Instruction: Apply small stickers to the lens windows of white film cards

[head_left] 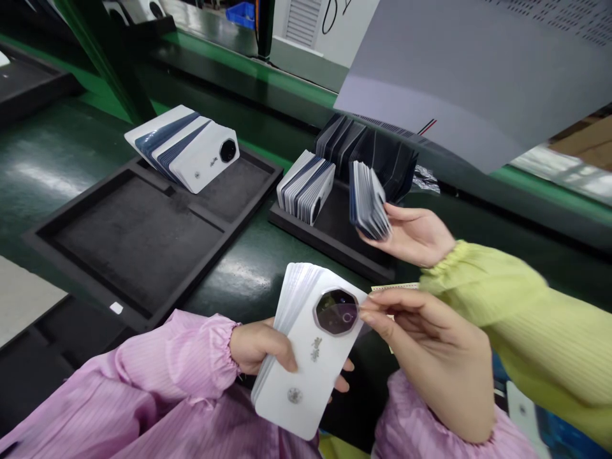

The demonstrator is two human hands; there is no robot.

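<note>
My left hand (268, 347) is closed around a fanned stack of white phone back covers (306, 357), the top one showing a dark octagonal camera window (337, 311). My right hand (430, 357) pinches at the edge of that window with thumb and forefinger; what it grips is too small to make out. Both my sleeves are pink. A co-worker's hand (414, 236) in a yellow-green sleeve (516, 319) holds another stack of covers (368, 201) above a black tray (329, 239).
A large black foam tray (134, 236) on the green bench carries a leaning stack of white covers (186, 146). The smaller tray holds upright white covers (306, 188) and dark ones (377, 150). A grey sheet (478, 76) hangs overhead at upper right. Another dark tray (43, 357) lies at lower left.
</note>
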